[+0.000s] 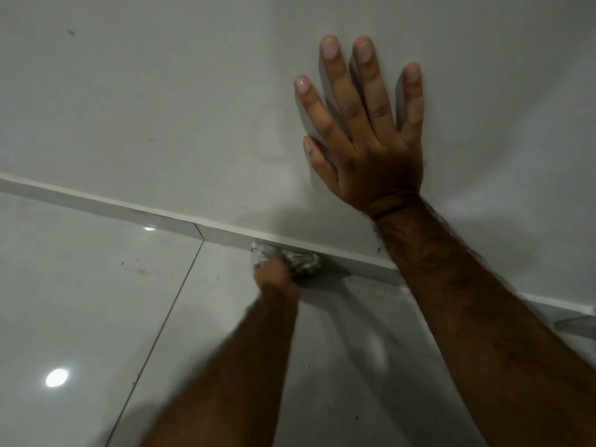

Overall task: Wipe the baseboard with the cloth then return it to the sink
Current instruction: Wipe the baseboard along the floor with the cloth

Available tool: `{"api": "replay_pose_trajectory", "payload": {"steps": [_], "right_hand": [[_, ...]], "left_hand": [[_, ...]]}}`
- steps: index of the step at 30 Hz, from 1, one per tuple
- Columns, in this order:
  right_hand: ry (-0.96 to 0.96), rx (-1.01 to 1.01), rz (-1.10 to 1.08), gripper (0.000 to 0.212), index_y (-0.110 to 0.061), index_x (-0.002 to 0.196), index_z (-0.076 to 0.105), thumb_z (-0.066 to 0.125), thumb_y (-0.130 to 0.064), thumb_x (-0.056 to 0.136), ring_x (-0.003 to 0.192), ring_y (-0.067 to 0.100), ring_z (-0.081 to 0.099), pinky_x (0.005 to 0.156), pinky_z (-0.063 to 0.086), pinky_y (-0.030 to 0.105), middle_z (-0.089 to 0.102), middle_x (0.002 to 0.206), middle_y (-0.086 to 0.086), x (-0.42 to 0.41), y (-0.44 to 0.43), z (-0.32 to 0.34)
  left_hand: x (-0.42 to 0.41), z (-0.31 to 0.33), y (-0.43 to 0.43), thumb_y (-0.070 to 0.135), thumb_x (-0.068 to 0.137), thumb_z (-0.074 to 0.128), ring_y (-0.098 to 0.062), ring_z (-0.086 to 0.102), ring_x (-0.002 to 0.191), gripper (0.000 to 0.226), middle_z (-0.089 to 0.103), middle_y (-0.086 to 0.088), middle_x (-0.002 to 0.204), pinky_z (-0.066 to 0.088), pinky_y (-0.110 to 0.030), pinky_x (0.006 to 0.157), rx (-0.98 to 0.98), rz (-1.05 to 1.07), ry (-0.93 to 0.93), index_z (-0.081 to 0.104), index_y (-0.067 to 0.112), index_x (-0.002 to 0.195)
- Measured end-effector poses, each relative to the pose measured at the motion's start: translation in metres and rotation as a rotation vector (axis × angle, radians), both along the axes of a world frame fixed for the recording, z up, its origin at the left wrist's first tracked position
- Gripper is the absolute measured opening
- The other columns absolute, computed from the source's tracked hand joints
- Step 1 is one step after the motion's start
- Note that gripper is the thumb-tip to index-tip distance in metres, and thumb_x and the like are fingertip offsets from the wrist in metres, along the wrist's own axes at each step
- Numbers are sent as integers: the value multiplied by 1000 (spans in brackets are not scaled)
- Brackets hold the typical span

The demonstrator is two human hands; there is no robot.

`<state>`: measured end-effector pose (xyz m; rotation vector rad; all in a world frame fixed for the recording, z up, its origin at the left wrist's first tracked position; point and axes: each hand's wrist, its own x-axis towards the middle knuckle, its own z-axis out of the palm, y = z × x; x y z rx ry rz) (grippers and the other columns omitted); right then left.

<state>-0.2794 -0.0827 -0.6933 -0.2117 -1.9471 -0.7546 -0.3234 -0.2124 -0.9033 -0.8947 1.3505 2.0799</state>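
Note:
A grey tiled baseboard (pixel 129 216) runs diagonally from the left edge down to the right, between the white wall and the glossy floor. A crumpled light cloth (pixel 301 261) is pressed against the baseboard near the middle. My left hand (pixel 274 274) is shut on the cloth and looks blurred. My right hand (pixel 364 130) lies flat on the wall above, fingers spread, holding nothing. The right forearm hides part of the baseboard. No sink is in view.
The white wall (pixel 161 91) fills the upper half and has a few dark specks. Glossy white floor tiles (pixel 80 301) with a dark grout line (pixel 161 327) lie below, showing a bright light reflection (pixel 57 378) at the lower left.

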Motion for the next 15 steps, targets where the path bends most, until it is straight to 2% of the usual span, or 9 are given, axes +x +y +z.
{"api": "replay_pose_trajectory", "payload": {"steps": [2, 4, 7, 8, 9, 10, 12, 13, 15], "right_hand": [[1, -11, -4, 57, -24, 156, 52, 58, -44, 103, 144, 31, 52, 119, 31, 58, 52, 158, 7, 0, 0, -1], [-1, -18, 3, 57, -24, 156, 52, 58, -43, 103, 145, 32, 51, 120, 29, 58, 51, 158, 8, 0, 0, -2], [-7, -16, 22, 55, -24, 155, 53, 59, -41, 103, 144, 33, 52, 119, 30, 59, 52, 157, 9, 0, -1, -1], [-5, -19, 28, 55, -23, 155, 54, 60, -40, 103, 143, 34, 53, 118, 31, 60, 53, 156, 9, 0, -1, 0], [2, -19, 28, 54, -23, 154, 55, 60, -40, 103, 143, 34, 54, 118, 31, 60, 54, 156, 10, 0, -1, 0], [8, -17, 24, 55, -23, 154, 55, 61, -39, 102, 142, 34, 54, 117, 31, 60, 54, 156, 9, 1, 0, 0], [10, -11, 28, 55, -23, 154, 55, 62, -38, 101, 143, 33, 54, 118, 30, 59, 54, 156, 9, 1, 0, 0], [10, -10, 35, 55, -23, 154, 55, 62, -37, 101, 143, 33, 54, 118, 29, 59, 54, 156, 9, 1, 0, 0], [12, -11, 41, 55, -23, 154, 55, 63, -35, 100, 143, 33, 53, 118, 28, 58, 54, 156, 9, 1, 1, 0]], "left_hand": [[44, 10, 29, -12, 94, 54, -30, 66, 66, 32, 70, -29, 103, 53, -23, 36, 70, -164, -108, 60, -15, 125], [88, 16, 62, -16, 89, 57, -26, 67, 58, 30, 69, -25, 89, 57, -27, 43, 142, -290, -171, 63, -11, 119], [99, 0, 80, -13, 86, 62, -38, 73, 86, 28, 73, -29, 110, 64, -50, 78, 129, -384, -114, 68, -2, 111], [95, -7, 77, -6, 89, 62, -41, 74, 93, 23, 73, -29, 112, 63, -53, 81, 104, -367, -88, 68, 1, 109], [86, -10, 70, 4, 94, 61, -42, 75, 92, 17, 73, -28, 110, 64, -54, 77, 108, -331, -56, 68, 4, 109], [74, -10, 60, 11, 99, 56, -39, 78, 81, 17, 73, -27, 105, 66, -50, 65, 105, -263, -56, 66, 4, 111], [49, -10, 42, 0, 103, 44, -25, 71, 59, 23, 68, -20, 98, 58, -29, 40, 98, -82, -10, 62, 5, 118], [32, -13, 30, -6, 101, 43, -23, 67, 60, 29, 66, -19, 101, 55, -25, 37, 73, -3, 29, 60, 3, 122], [3, -20, 9, 3, 94, 55, -28, 63, 65, 26, 65, -23, 99, 60, -32, 43, 75, 82, 122, 60, 0, 119]]}}
